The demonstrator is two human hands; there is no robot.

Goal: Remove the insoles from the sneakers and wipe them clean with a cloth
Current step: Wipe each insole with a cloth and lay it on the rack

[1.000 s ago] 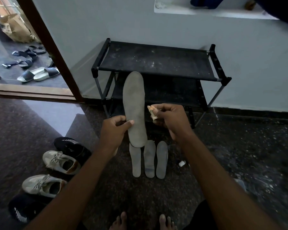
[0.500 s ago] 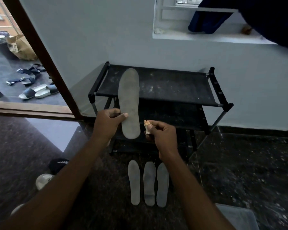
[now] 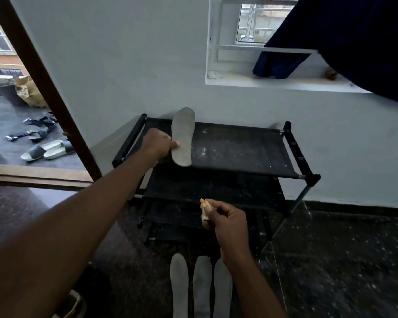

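My left hand [image 3: 160, 143] grips a grey insole [image 3: 183, 136] by its lower left edge and holds it over the top shelf of the black shoe rack [image 3: 239, 152]. Whether the insole touches the shelf I cannot tell. My right hand [image 3: 225, 220] is lower, in front of the rack's middle shelves, and pinches a small crumpled tan cloth [image 3: 204, 210]. Three more grey insoles [image 3: 201, 285] lie side by side on the dark floor below my right wrist, which covers part of the right one. One white sneaker [image 3: 72, 305] shows at the bottom left edge, mostly hidden by my left arm.
The rack stands against a pale wall under a window sill [image 3: 274, 84] with a dark blue cloth [image 3: 283, 63] hanging over it. An open doorway at left has a brown frame [image 3: 44, 88]; sandals [image 3: 47, 151] lie outside. The floor is dark speckled stone.
My left hand has carried the insole up and away from me, to over the rack's top shelf. My right hand with the cloth has parted from the insole and stayed low. My view has tilted up.
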